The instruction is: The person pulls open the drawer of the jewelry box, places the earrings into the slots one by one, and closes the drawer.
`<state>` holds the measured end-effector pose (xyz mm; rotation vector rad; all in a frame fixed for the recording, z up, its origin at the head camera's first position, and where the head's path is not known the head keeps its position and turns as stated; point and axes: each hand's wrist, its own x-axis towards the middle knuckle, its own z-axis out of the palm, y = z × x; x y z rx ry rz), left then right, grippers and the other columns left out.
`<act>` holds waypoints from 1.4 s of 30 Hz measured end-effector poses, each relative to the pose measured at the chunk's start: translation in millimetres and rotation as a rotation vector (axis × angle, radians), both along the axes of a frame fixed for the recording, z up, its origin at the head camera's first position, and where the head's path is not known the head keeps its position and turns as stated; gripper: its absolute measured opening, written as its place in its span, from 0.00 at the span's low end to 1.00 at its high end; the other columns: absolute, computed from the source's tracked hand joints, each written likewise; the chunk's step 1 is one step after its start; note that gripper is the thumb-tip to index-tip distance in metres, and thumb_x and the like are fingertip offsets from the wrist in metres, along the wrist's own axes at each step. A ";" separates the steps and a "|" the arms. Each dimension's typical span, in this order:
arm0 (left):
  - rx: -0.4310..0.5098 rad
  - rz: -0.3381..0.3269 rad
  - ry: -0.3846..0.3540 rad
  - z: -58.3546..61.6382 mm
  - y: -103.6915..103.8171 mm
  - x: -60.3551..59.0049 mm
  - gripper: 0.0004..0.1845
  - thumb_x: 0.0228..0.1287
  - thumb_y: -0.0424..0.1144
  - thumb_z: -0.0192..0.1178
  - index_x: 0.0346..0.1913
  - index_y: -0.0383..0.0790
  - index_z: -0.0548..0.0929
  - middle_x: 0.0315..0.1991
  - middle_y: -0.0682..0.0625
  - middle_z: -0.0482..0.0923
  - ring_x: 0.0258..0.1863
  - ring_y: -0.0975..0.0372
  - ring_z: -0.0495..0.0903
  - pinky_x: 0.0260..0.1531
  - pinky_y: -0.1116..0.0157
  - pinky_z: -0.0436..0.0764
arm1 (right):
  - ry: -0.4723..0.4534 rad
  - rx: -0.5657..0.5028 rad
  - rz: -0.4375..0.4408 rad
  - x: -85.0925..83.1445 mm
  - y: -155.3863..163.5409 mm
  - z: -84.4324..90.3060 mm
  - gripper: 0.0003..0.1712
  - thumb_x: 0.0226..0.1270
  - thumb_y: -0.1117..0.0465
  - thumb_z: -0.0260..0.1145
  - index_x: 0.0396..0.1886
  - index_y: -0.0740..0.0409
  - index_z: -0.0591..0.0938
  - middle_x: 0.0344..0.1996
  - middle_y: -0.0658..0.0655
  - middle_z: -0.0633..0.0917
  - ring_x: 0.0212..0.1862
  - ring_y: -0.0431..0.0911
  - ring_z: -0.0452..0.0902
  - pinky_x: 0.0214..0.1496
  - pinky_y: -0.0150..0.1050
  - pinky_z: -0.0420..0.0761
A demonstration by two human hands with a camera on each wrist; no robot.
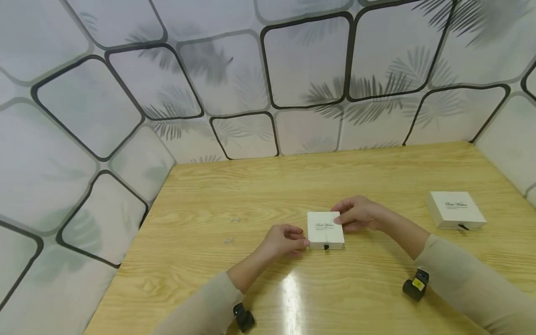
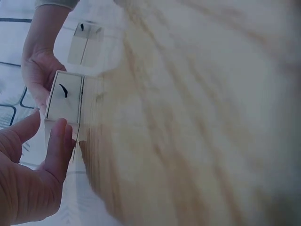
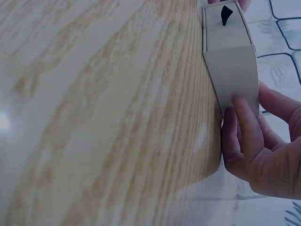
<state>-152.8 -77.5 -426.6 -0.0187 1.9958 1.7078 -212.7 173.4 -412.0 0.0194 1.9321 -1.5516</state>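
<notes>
A small white box point(image 1: 324, 228) with dark lettering on its lid lies on the table, a black pull tab point(image 1: 326, 247) on its front face. My right hand point(image 1: 359, 214) holds it at the right side, thumb on the lid and fingers along the side wall point(image 3: 233, 77). Over at the front left corner, my left hand point(image 1: 284, 240) touches the box with its thumb tip. In the left wrist view the left hand's point(image 2: 35, 174) index finger stands apart from the box. Box contents are hidden.
A second white box point(image 1: 456, 209) with similar lettering and a black tab stands at the right. Two groups of tiny shiny pieces point(image 1: 236, 220) point(image 1: 228, 241) lie left of my hands, too small to identify. Patterned fabric walls point(image 1: 310, 60) enclose the wooden table point(image 1: 201, 190) behind and at both sides.
</notes>
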 end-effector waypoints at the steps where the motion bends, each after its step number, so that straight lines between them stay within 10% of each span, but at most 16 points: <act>1: 0.001 -0.002 -0.005 0.2 -1.3 1.3 0.23 0.57 0.31 0.66 0.54 0.26 0.75 0.40 0.41 0.80 0.36 0.56 0.84 0.36 0.61 0.85 | 0.003 0.002 0.000 0.3 -0.5 0.7 0.31 0.57 0.69 0.69 0.60 0.72 0.70 0.39 0.56 0.81 0.38 0.45 0.82 0.44 0.41 0.84; 13: 0.086 -0.023 -0.176 -1.3 -4.3 12.3 0.13 0.64 0.33 0.61 0.47 0.25 0.80 0.39 0.34 0.84 0.38 0.51 0.86 0.37 0.61 0.85 | 0.001 -0.022 -0.012 1.6 -3.0 3.8 0.31 0.57 0.70 0.69 0.60 0.73 0.70 0.39 0.55 0.82 0.37 0.44 0.82 0.44 0.42 0.84; 30: 0.556 0.128 -0.655 1.3 9.2 20.1 0.19 0.71 0.31 0.49 0.58 0.19 0.67 0.60 0.27 0.66 0.60 0.47 0.71 0.50 0.66 0.79 | 0.001 -0.034 -0.009 1.7 -3.0 2.1 0.28 0.57 0.70 0.69 0.57 0.72 0.72 0.36 0.56 0.83 0.37 0.45 0.83 0.44 0.42 0.84; 41: 0.564 0.116 -0.661 4.3 32.4 21.1 0.15 0.70 0.28 0.48 0.54 0.20 0.70 0.62 0.26 0.62 0.63 0.45 0.66 0.56 0.63 0.75 | 0.007 -0.042 0.011 3.1 -2.0 3.4 0.27 0.58 0.70 0.68 0.57 0.74 0.72 0.36 0.55 0.83 0.38 0.45 0.83 0.45 0.42 0.84; 42: 0.490 -0.029 -0.577 3.7 31.8 21.2 0.15 0.70 0.27 0.48 0.55 0.20 0.70 0.62 0.27 0.64 0.63 0.47 0.67 0.57 0.64 0.74 | 0.007 -0.042 0.010 3.2 -1.8 3.5 0.27 0.58 0.70 0.68 0.57 0.74 0.72 0.36 0.55 0.83 0.38 0.45 0.83 0.45 0.42 0.84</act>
